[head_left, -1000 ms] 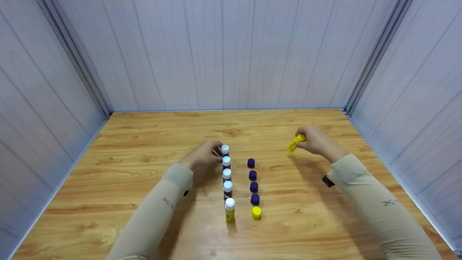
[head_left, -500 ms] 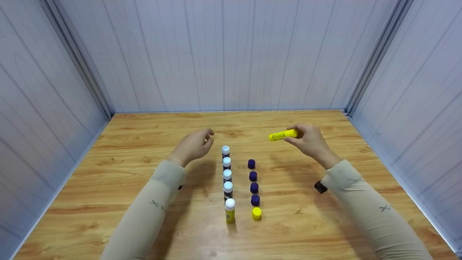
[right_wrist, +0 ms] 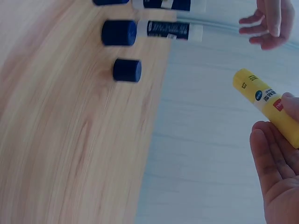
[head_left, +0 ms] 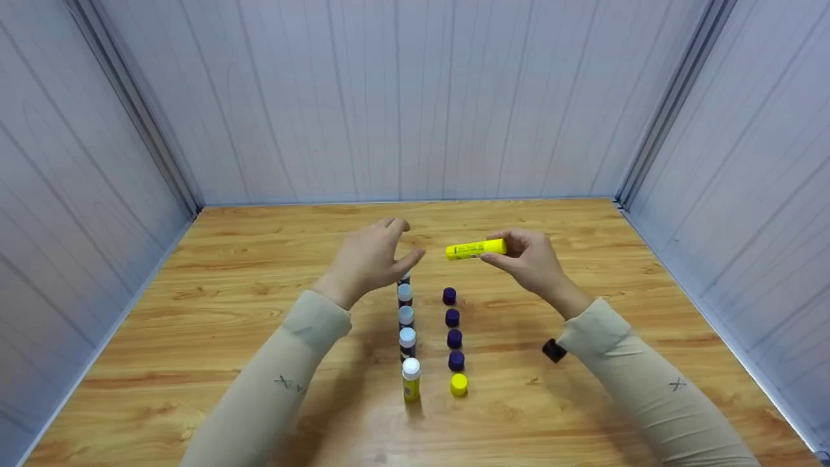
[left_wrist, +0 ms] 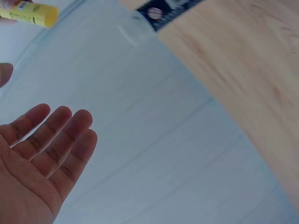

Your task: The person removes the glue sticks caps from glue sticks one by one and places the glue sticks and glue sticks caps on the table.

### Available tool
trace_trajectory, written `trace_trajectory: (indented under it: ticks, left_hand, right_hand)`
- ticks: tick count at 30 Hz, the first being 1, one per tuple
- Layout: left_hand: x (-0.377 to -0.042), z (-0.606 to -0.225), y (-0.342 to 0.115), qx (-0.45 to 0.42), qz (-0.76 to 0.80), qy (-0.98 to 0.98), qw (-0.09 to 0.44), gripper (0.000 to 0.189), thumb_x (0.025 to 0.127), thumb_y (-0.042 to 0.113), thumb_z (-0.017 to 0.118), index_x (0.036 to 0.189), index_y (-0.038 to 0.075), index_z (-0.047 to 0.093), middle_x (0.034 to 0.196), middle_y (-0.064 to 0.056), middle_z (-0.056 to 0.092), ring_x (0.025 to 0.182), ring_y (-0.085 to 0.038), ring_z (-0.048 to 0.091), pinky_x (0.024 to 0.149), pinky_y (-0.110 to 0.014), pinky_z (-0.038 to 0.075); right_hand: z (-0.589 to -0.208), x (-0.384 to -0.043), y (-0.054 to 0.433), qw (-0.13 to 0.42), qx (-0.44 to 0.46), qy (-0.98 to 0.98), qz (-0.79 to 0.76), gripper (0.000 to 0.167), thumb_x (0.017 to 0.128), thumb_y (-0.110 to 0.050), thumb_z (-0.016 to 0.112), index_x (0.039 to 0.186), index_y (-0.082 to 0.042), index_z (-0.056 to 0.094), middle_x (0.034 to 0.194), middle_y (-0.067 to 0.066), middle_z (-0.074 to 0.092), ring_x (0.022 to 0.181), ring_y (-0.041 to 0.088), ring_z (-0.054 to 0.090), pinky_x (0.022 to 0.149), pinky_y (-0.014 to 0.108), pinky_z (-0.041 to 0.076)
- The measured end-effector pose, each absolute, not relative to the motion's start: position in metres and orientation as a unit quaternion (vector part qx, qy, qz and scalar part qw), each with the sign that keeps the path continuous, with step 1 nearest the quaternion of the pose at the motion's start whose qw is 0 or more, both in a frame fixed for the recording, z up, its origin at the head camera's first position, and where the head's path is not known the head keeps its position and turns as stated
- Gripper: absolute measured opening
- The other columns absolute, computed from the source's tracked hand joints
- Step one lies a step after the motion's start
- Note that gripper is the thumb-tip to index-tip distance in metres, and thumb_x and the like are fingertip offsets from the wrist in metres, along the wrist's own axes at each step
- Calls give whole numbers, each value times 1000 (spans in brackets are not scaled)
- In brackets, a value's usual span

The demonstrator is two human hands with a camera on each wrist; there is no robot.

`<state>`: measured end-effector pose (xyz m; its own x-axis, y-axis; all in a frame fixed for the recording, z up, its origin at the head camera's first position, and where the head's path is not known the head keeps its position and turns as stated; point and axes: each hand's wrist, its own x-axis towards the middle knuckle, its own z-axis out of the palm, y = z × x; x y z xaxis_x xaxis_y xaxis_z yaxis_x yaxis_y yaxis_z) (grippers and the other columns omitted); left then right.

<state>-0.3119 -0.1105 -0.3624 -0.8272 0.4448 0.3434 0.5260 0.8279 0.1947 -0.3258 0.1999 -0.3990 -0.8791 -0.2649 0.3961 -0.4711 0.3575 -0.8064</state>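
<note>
A yellow glue stick (head_left: 476, 250) lies almost level in the air, its right end pinched between thumb and fingers of my right hand (head_left: 535, 263). My left hand (head_left: 369, 259) hovers at the far end of a row of glue sticks, fingers spread and holding nothing; its palm (left_wrist: 28, 186) shows bare in the left wrist view. A gap separates the left thumb from the yellow glue stick. Partly under the left hand runs the row of uncapped, white-topped dark glue sticks (head_left: 407, 344), with a yellow-bodied glue stick (head_left: 411, 383) at the near end.
Right of the row, several dark blue caps (head_left: 454, 338) stand in a line, with a yellow cap (head_left: 459, 385) nearest. The wooden tabletop (head_left: 246, 259) is bounded by pale panel walls (head_left: 415, 97) at the back and both sides.
The right hand has raised the yellow glue stick, turned it level and carried it left. The left hand has left the farthest dark glue stick, risen and come back rightward, fingers spreading.
</note>
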Motion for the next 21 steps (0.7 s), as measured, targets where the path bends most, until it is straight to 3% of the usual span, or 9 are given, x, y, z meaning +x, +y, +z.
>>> trace_trajectory:
  ticks: [4, 10, 16, 21]
  left_hand:
    - [-302, -356, -98, -283, -108, -940, 157, 62, 103, 56, 70, 136, 4, 64, 129, -14, 72, 97, -29, 75, 81, -45, 66]
    - [-291, -350, -82, -312, -52, -931, 183, 62, 97, 51, 81, 131, 3, 63, 115, -12, 73, 91, -26, 73, 76, -42, 65]
    - [-287, -350, -70, -317, 4, -921, 225, 50, 97, 43, 83, 122, 4, 65, 107, -10, 73, 88, -25, 73, 75, -38, 66]
    - [-287, -355, -64, -305, 10, -916, 260, 32, 102, 31, 78, 114, 3, 68, 97, -10, 73, 76, -24, 71, 64, -38, 65]
  right_hand:
    - [-395, -320, 187, 95, 244, -796, 546, 29, 96, -2, 81, 123, 7, 75, 113, 26, 79, 87, 8, 76, 76, 20, 62]
    - [-389, -312, 170, 89, 262, -773, 571, 25, 98, -2, 79, 120, 9, 74, 102, 22, 80, 82, 13, 76, 76, 24, 64]
    - [-384, -305, 157, 79, 256, -762, 590, 23, 99, -3, 79, 117, 9, 73, 96, 19, 80, 77, 11, 75, 74, 25, 64]
    - [-382, -300, 149, 64, 250, -754, 604, 20, 99, -3, 78, 114, 9, 74, 95, 17, 81, 75, 13, 75, 72, 26, 64]
